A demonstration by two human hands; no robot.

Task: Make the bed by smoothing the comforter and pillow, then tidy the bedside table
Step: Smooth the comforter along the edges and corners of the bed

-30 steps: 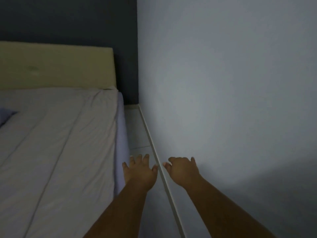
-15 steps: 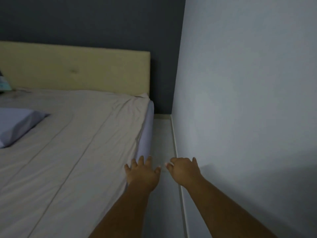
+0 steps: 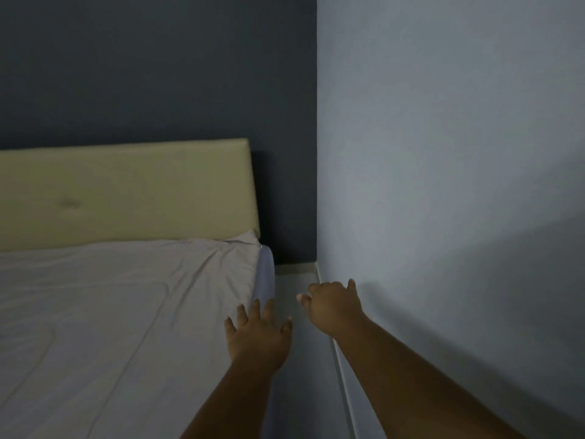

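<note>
Dim bedroom corner: dark wall behind a cream headboard, pale wall along the right, narrow strip of floor between bed and skirting.

Moved up along the bed within the last second: headboard larger and nearer than before, top right corner of the comforter now close ahead, lying against the headboard's foot. Lost from view meanwhile: the pillow, seen at the left edge half a second ago, now outside the picture. Bedside bench nowhere in sight either.

Left hand brought from beside the mattress to over the comforter's right border, palm down, fingers spread and straight. Touching the cloth or hovering just above it: cannot tell. Right hand off the bed, over the floor strip near the skirting, fingers loosely bent downward, gripping nothing.

Comforter lying flat across the bed, mostly even, with shallow creases fanning from the top right corner and a band of lilac sheet showing below its edge.

Judged from this: heading for the head end to finish smoothing, with that creased corner the likely next spot. Probably calls for a flat sweep of the left hand outward toward the corner, perhaps a tug from the right. Pillow and bench apparently yet to come.
</note>
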